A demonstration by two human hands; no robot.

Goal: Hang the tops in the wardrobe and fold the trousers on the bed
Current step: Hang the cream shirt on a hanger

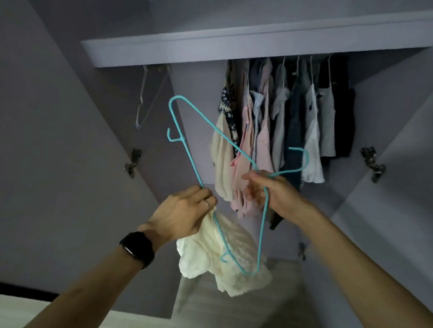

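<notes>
Hanger (182, 139) aloft between left hand (182, 212) (clutching top (200, 260)) and right hand (276, 192)

Both forearms raised, the left hand (186, 212) and the right hand (274, 192) each curl fingers around a teal hanger (262, 229).

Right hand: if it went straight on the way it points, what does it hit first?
Probably the pink top hanging in the wardrobe, directly beyond the fingertips of the right hand, which grips the teal hanger. The depth between them is unclear from this single view.
</notes>
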